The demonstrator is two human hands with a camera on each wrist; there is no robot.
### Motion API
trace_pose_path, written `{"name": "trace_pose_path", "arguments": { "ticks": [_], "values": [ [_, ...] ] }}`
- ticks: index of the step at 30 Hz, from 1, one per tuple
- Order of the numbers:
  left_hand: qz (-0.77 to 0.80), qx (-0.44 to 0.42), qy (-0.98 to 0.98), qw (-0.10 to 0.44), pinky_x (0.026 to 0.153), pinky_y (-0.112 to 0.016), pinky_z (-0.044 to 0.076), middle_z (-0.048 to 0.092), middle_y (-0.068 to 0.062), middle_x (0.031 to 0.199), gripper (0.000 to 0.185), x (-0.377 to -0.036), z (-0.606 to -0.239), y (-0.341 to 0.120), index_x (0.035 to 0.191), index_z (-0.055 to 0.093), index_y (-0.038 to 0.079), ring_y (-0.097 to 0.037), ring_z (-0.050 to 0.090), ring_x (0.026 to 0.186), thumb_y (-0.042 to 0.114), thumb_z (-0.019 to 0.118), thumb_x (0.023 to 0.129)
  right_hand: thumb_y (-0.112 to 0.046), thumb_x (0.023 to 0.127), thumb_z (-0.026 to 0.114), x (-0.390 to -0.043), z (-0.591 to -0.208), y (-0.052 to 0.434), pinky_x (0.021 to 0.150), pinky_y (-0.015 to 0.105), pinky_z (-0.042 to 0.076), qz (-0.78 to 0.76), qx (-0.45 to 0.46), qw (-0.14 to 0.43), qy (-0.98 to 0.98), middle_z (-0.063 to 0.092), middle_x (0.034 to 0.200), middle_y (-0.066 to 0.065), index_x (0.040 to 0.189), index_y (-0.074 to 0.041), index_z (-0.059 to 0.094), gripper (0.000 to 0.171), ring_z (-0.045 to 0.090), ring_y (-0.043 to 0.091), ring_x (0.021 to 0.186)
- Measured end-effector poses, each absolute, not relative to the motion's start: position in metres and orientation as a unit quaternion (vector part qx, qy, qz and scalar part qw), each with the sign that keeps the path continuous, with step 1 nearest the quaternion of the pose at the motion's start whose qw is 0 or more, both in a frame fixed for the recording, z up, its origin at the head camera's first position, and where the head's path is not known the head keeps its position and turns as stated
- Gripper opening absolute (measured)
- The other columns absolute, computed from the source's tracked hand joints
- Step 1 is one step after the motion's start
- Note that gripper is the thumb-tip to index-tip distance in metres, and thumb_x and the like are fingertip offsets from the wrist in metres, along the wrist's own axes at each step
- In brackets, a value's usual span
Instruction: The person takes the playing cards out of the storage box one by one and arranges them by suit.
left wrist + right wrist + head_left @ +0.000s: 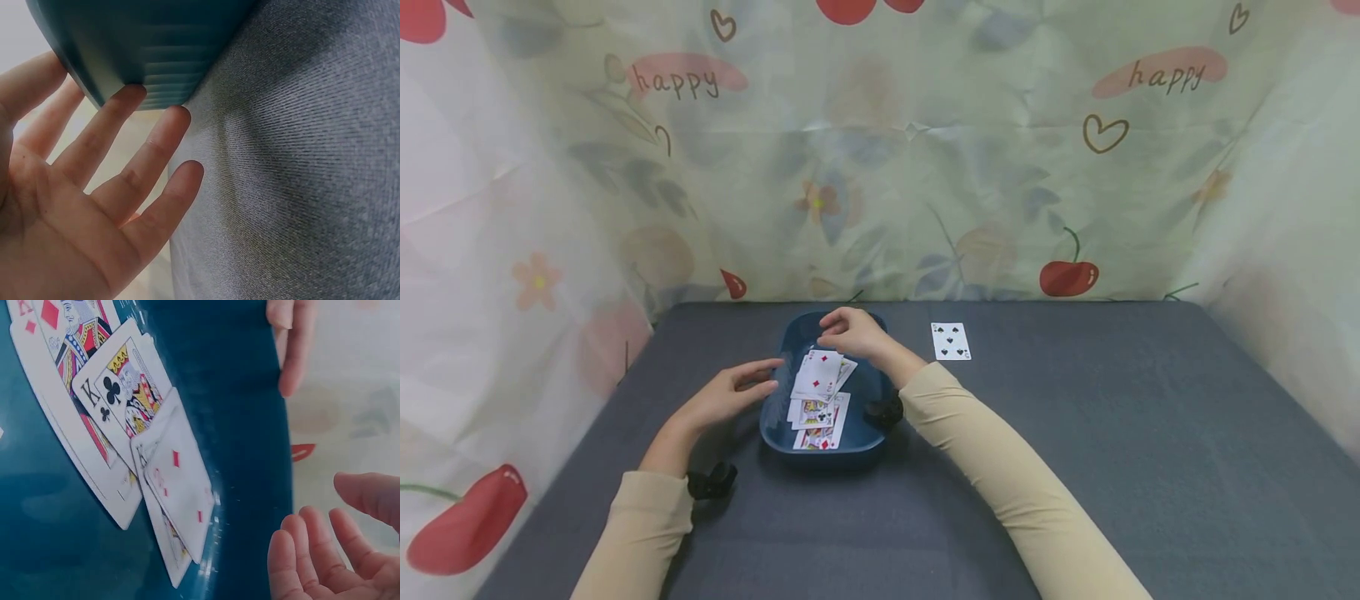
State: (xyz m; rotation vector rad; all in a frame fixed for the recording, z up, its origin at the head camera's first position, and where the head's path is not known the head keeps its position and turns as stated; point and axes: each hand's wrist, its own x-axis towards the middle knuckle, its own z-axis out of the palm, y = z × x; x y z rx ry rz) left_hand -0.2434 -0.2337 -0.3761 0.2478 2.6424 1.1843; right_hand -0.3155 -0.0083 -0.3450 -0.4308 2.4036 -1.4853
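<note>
The blue tray (772,421) sits centre-near on the grey worktop (1075,433), holding fanned playing cards (818,392). The left hand (730,396) rests open-fingered against the tray's left wall; it should stay braced there to steady the tray. The right hand (852,332) hovers over the far rim, fingers loosely curled, holding nothing visible; cards lie just near of it. A lone card (951,341) lies to the right.

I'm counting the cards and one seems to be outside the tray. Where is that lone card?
In the head view the lone card, a black-suited one, lies face up on the grey table, just right of the blue tray and the right hand.
</note>
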Motion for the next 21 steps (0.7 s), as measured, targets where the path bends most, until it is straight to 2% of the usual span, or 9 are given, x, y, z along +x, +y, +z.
{"name": "trace_pose_path", "arguments": {
  "ticks": [5, 8, 12, 15, 19, 21],
  "values": [
    [0.405, 0.089, 0.902, 0.118, 0.104, -0.058, 0.035, 0.038, -0.020, 0.146, 0.054, -0.243, -0.376, -0.234, 0.143, 0.038, 0.016, -0.041, 0.036, 0.134, 0.037, 0.051, 0.095, -0.009, 0.085, 0.065, -0.317, -0.354, -0.018, 0.073, 0.022, 0.050, -0.498, -0.135, 0.130, 0.847, 0.063, 0.112, 0.018, 0.120, 0.000, 0.056, 0.037, 0.062, 0.026, 0.096],
    [0.405, 0.091, 0.902, 0.118, 0.104, -0.059, 0.035, 0.038, -0.020, 0.147, 0.054, -0.244, -0.376, -0.234, 0.143, 0.039, 0.016, -0.041, 0.036, 0.134, 0.037, 0.051, 0.095, -0.008, 0.084, 0.067, -0.318, -0.360, -0.022, 0.067, 0.021, 0.048, -0.484, -0.125, 0.117, 0.858, 0.065, 0.109, 0.018, 0.117, 0.002, 0.058, 0.036, 0.063, 0.025, 0.093],
    [0.408, 0.090, 0.901, 0.119, 0.104, -0.059, 0.034, 0.038, -0.020, 0.146, 0.055, -0.243, -0.376, -0.234, 0.143, 0.039, 0.016, -0.041, 0.035, 0.134, 0.038, 0.052, 0.094, -0.010, 0.081, 0.070, -0.330, -0.375, -0.027, 0.076, 0.028, 0.052, -0.453, -0.114, 0.109, 0.877, 0.065, 0.105, 0.015, 0.112, -0.002, 0.060, 0.034, 0.062, 0.025, 0.094],
    [0.409, 0.089, 0.900, 0.121, 0.104, -0.059, 0.034, 0.038, -0.020, 0.146, 0.055, -0.242, -0.375, -0.234, 0.143, 0.039, 0.016, -0.041, 0.035, 0.135, 0.039, 0.052, 0.094, -0.019, 0.077, 0.075, -0.348, -0.398, -0.027, 0.079, 0.029, 0.050, -0.426, -0.131, 0.091, 0.891, 0.064, 0.100, 0.008, 0.107, -0.009, 0.061, 0.035, 0.060, 0.020, 0.092],
    [0.408, 0.089, 0.901, 0.121, 0.104, -0.059, 0.034, 0.038, -0.020, 0.146, 0.056, -0.242, -0.375, -0.234, 0.143, 0.038, 0.017, -0.041, 0.035, 0.135, 0.040, 0.052, 0.094, -0.019, 0.073, 0.078, -0.348, -0.401, -0.029, 0.089, 0.031, 0.049, -0.400, -0.133, 0.093, 0.902, 0.063, 0.110, 0.008, 0.111, -0.009, 0.060, 0.043, 0.059, 0.020, 0.103],
    [0.406, 0.089, 0.901, 0.120, 0.104, -0.059, 0.034, 0.038, -0.020, 0.146, 0.056, -0.242, -0.375, -0.234, 0.143, 0.039, 0.017, -0.041, 0.035, 0.135, 0.040, 0.052, 0.094, -0.012, 0.073, 0.077, -0.335, -0.387, -0.030, 0.099, 0.035, 0.044, -0.387, -0.119, 0.114, 0.907, 0.060, 0.122, 0.012, 0.118, -0.005, 0.057, 0.049, 0.055, 0.025, 0.115]
  ]
}}
